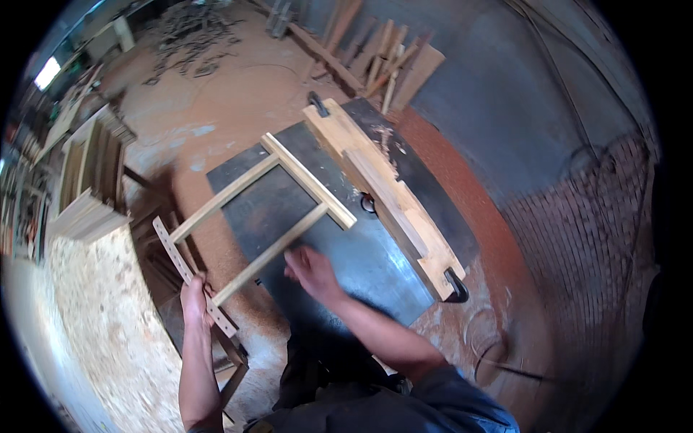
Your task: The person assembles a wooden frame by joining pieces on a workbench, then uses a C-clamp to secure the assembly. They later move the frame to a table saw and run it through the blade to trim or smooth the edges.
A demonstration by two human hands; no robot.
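Observation:
A pale wooden frame [296, 176] is held out over a dark metal machine table [355, 254]. It has two long rails joined by two crosspieces. My left hand [195, 297] is closed round its near-left rail, which has a row of small holes. The far rail lies over the table. Just below the nearer crosspiece, my right hand [314, 276] is loosely curled, thumb and fingers a little apart, with nothing visible in it. Whether its fingertips touch the crosspiece I cannot tell.
A wooden fence [419, 242] is fixed across the table by black clamps [456, 286], beside a round cutter opening [368, 203] and shavings. Stacked wooden pieces [90, 173] stand left on a chipboard sheet [97, 296]. Boards [393, 65] lean on the back wall; sawdust covers the floor.

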